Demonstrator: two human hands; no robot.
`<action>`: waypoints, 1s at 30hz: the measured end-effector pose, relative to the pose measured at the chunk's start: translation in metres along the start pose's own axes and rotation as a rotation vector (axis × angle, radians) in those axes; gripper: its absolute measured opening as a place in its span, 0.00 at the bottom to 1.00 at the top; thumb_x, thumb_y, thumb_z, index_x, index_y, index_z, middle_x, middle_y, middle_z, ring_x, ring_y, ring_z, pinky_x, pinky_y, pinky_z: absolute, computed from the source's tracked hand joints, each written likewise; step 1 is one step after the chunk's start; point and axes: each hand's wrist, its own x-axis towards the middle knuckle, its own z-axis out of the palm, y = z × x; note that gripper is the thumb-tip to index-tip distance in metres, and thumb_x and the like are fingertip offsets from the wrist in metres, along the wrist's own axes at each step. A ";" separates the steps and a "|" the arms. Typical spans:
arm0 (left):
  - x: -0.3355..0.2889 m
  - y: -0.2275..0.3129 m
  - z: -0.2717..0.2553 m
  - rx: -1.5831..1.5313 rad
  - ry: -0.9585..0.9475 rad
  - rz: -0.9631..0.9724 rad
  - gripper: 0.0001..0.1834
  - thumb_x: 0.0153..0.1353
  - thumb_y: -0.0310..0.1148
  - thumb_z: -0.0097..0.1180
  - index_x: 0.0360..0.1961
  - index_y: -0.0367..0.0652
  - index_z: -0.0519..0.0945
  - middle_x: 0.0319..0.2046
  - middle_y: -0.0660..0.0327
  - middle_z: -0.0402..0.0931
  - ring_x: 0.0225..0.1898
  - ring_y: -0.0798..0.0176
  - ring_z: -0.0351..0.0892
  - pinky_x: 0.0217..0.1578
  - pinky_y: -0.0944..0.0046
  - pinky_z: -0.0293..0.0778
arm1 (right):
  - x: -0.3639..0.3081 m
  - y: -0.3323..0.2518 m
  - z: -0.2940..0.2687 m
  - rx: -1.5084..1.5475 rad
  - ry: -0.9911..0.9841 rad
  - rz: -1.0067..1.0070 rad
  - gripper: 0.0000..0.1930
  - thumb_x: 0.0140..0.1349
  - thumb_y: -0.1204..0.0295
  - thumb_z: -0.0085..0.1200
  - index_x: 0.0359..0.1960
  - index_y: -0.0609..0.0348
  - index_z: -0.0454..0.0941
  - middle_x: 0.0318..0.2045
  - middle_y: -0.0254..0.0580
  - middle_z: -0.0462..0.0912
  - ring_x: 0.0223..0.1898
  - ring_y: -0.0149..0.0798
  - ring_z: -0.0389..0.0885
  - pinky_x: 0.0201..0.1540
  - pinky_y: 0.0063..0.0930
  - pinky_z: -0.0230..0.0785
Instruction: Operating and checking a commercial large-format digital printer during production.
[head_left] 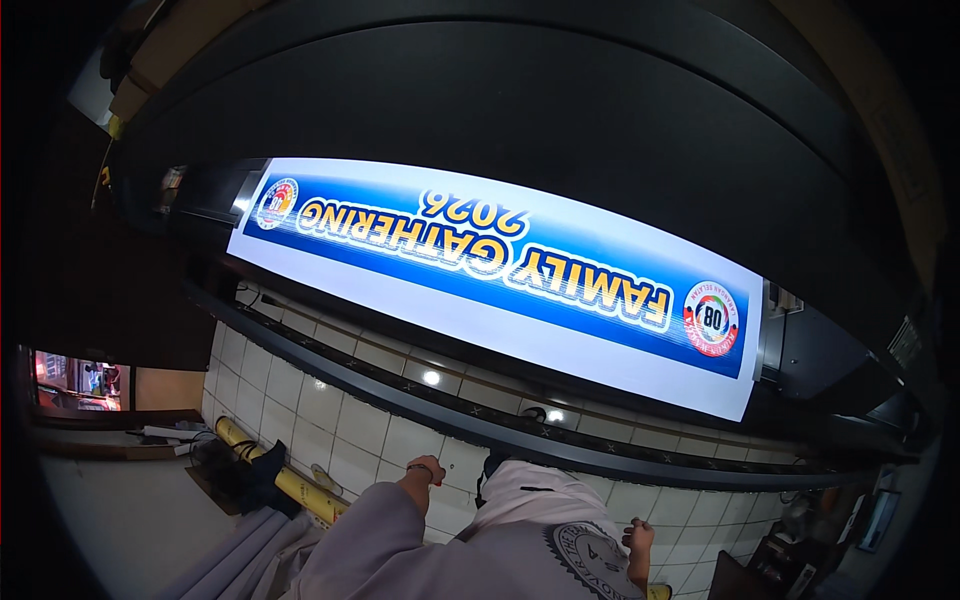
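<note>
A long banner print (490,290) with a blue band, yellow and white lettering and a round emblem at each end lies across a wide black large-format printer (520,90). Seen from where I stand, its lettering is upside down. My left hand (427,468) hangs in front of the printer's near rail, apart from it, with the fingers curled in and a dark band at the wrist. Lower right, my right hand (637,535) is by my side, its fingers bent inward. Neither hand touches the print, and I see nothing held in either.
A dark rail (420,400) runs along the printer's near side, above a white tiled floor (350,430). Yellow rolls (305,495) and dark items lie at the left. A lit screen (82,380) glows at the far left. Dark shelving with small items (790,560) stands lower right.
</note>
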 end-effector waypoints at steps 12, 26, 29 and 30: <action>0.044 -0.021 0.033 0.022 0.096 0.044 0.24 0.58 0.48 0.54 0.48 0.43 0.82 0.52 0.50 0.78 0.55 0.50 0.77 0.55 0.53 0.72 | -0.009 -0.004 0.011 0.052 0.010 0.023 0.09 0.62 0.70 0.50 0.38 0.63 0.72 0.19 0.46 0.75 0.09 0.33 0.64 0.11 0.26 0.55; 0.023 -0.012 0.016 0.143 0.003 0.116 0.29 0.49 0.49 0.63 0.51 0.44 0.81 0.53 0.51 0.78 0.56 0.52 0.77 0.55 0.54 0.73 | -0.006 0.003 0.008 0.058 0.012 0.026 0.11 0.64 0.67 0.50 0.38 0.64 0.73 0.22 0.46 0.78 0.12 0.36 0.71 0.13 0.29 0.63; 0.013 -0.007 0.008 0.166 -0.005 0.130 0.34 0.46 0.53 0.66 0.50 0.42 0.81 0.52 0.50 0.78 0.55 0.52 0.77 0.54 0.54 0.74 | -0.006 0.004 0.013 0.039 0.025 0.025 0.11 0.65 0.66 0.50 0.39 0.63 0.74 0.22 0.45 0.78 0.12 0.35 0.72 0.13 0.29 0.63; 0.010 -0.006 0.005 0.164 -0.006 0.110 0.36 0.44 0.56 0.67 0.50 0.41 0.81 0.52 0.50 0.78 0.55 0.51 0.77 0.54 0.55 0.74 | -0.007 0.004 0.014 0.032 0.018 0.019 0.11 0.65 0.66 0.50 0.39 0.63 0.74 0.22 0.45 0.78 0.12 0.35 0.72 0.13 0.29 0.64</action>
